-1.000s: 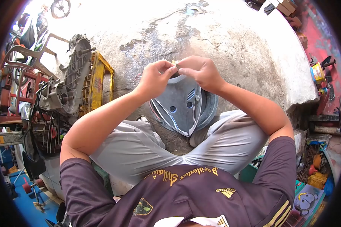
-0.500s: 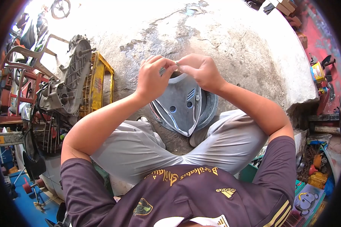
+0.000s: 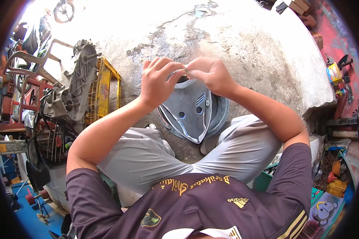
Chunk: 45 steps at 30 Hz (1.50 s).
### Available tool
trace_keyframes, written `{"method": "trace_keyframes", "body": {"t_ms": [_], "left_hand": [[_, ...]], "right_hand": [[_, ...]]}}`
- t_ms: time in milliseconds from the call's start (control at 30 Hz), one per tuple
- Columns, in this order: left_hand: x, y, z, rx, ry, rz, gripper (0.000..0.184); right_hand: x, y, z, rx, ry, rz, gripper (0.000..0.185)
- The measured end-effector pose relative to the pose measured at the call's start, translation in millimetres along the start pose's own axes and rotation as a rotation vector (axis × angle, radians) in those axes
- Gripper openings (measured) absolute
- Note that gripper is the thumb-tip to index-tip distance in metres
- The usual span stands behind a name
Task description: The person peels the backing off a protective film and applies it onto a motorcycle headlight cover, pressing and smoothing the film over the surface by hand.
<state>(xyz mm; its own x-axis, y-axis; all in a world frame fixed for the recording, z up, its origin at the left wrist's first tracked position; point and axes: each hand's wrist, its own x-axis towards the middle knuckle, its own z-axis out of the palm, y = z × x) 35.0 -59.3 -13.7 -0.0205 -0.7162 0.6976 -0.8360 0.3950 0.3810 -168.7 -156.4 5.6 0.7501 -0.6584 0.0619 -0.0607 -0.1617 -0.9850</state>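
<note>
My left hand (image 3: 158, 79) and my right hand (image 3: 211, 75) meet fingertip to fingertip above a dark grey plastic panel. Both pinch a small, thin, shiny strip (image 3: 173, 73); its exact kind cannot be made out. The pointed panel (image 3: 190, 105), which looks like a motorcycle body cover, has two round holes and blue-and-white stripes. It rests over a round grey tub (image 3: 220, 116) between my feet, its narrow tip towards me. My hands hide part of its far end.
To the left, an engine casing (image 3: 77, 85) leans by a yellow crate (image 3: 107, 85), with a brown chair (image 3: 32, 55) behind. A concrete ledge (image 3: 311, 79) runs along the right. Wet patches mark the concrete floor (image 3: 259, 59) ahead.
My left hand has shifted slightly left, and its fingers have turned a little, showing more of the shiny strip. My right hand and the panel stay nearly where they were.
</note>
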Motion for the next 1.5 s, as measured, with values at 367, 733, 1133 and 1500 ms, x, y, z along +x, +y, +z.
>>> {"method": "trace_keyframes", "body": {"t_ms": [367,733,1133,1500], "left_hand": [[-2.2,1.3,-0.1,0.041,-0.071,0.064,0.011],[-2.2,2.5,4.9,-0.176,-0.139,-0.171,0.010],[-2.5,8.4,1.2,-0.449,-0.321,-0.529,0.016],[-8.0,12.6,3.9,-0.390,-0.253,-0.399,0.014]], "right_hand": [[-1.9,-5.9,-3.2,0.067,-0.061,0.122,0.019],[0.0,5.7,-7.0,-0.136,-0.049,-0.008,0.022],[-1.1,1.1,-6.2,-0.519,-0.036,-0.277,0.014],[-7.0,-5.3,-1.1,-0.315,-0.068,-0.039,0.014]]}}
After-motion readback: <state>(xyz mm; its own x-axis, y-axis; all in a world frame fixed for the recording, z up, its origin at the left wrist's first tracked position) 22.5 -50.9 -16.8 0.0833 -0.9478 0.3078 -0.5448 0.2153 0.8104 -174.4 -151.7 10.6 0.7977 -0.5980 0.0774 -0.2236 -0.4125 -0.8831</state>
